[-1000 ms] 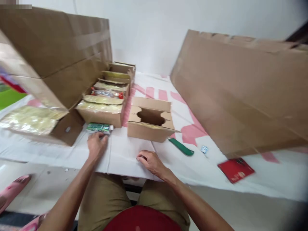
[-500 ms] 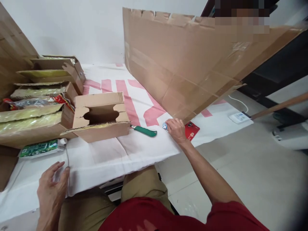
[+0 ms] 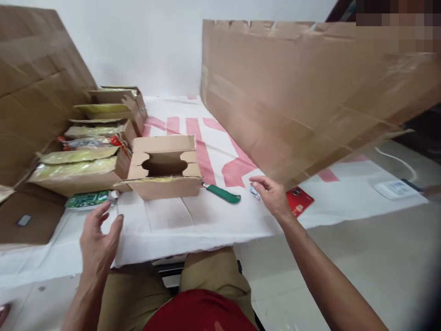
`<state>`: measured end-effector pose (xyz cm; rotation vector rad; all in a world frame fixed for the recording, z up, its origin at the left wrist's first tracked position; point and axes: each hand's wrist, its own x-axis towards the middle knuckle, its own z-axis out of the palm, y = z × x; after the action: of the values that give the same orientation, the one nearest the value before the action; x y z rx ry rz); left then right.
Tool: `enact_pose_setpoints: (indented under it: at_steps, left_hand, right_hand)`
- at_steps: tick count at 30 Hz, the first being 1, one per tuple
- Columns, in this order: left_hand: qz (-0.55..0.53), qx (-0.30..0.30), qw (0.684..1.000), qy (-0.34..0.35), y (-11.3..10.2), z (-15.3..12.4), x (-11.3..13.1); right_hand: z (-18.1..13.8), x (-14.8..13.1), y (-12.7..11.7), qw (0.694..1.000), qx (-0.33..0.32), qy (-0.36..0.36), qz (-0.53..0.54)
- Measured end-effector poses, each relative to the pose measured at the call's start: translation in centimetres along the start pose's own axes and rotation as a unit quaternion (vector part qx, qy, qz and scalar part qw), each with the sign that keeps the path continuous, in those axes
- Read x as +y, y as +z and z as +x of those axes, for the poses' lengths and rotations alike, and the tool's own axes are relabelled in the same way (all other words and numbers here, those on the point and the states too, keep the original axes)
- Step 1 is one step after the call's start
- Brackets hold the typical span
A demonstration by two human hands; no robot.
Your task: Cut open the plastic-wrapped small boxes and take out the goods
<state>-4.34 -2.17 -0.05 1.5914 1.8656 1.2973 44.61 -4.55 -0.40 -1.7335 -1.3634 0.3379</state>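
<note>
My left hand [image 3: 99,234] is over the table's front left, thumb and fingers apart, holding nothing. Just beyond its fingertips lies a green-and-white packet [image 3: 87,199] with a white cap. My right hand [image 3: 274,198] hovers with its fingers loosely stretched beside a small blue-and-white item [image 3: 255,192], too small to name, on the cloth. Between my hands stands an open cardboard box [image 3: 165,187] with cut-out flaps. Right of it lies a green-handled knife [image 3: 223,193]; most of its blade is hidden. A red phone [image 3: 300,201] rests by my right wrist.
Several cardboard boxes [image 3: 82,177] with yellowish wrapped contents line the left, with a red-and-clear packet [image 3: 91,143] among them. Large cardboard panels [image 3: 275,92] stand at both sides. A white device [image 3: 396,188] with a cable sits at the right end of the cloth-covered table.
The view has swung left. My left hand has moved forward, closer to the green packet. My right hand's fingers have straightened and loosened near the blue-and-white item.
</note>
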Motion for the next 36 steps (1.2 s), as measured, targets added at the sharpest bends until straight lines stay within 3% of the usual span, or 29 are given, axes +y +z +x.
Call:
enact_pose_setpoints:
  at_steps: [4,8,12,16,19,22,25,28,32,36]
  left_hand:
    - [-0.147,-0.003,0.989,0.016,3.4,3.0,1.3]
    - [-0.248,-0.050,0.967,-0.012,6.6,5.4,2.9]
    - [-0.261,-0.024,0.964,-0.042,7.0,5.8,5.0]
    - [-0.142,0.056,0.986,-0.060,3.8,2.7,6.0]
    - [-0.081,0.064,0.992,-0.068,1.5,-0.6,5.6]
    - [-0.073,0.055,0.995,-0.048,0.9,-2.5,5.1]
    - [-0.076,0.063,0.995,-0.034,1.6,-2.5,4.9]
    - [-0.096,0.081,0.991,-0.048,2.3,-2.0,4.8]
    - [-0.156,0.075,0.984,-0.047,2.6,-2.3,3.9]
    - [-0.217,0.013,0.974,-0.065,2.8,-3.5,2.7]
  right_hand:
    - [1.8,-5.3,5.1,0.983,-0.138,-0.083,0.093]
    - [5.2,-8.9,10.2,0.936,-0.259,-0.117,0.210]
    - [6.1,-10.7,12.9,0.903,-0.262,-0.119,0.320]
    - [1.9,-11.0,12.0,0.914,-0.252,-0.114,0.297]
    - [-0.8,-10.4,10.8,0.919,-0.254,-0.119,0.279]
    - [-0.2,-10.4,11.0,0.922,-0.212,-0.051,0.319]
    - [1.9,-11.7,11.9,0.920,-0.177,-0.006,0.350]
    - [2.4,-13.1,11.4,0.922,-0.171,-0.095,0.335]
    - [-0.1,-12.4,9.0,0.923,-0.214,-0.272,0.170]
    - [-2.5,-10.0,8.0,0.920,-0.245,-0.304,0.031]
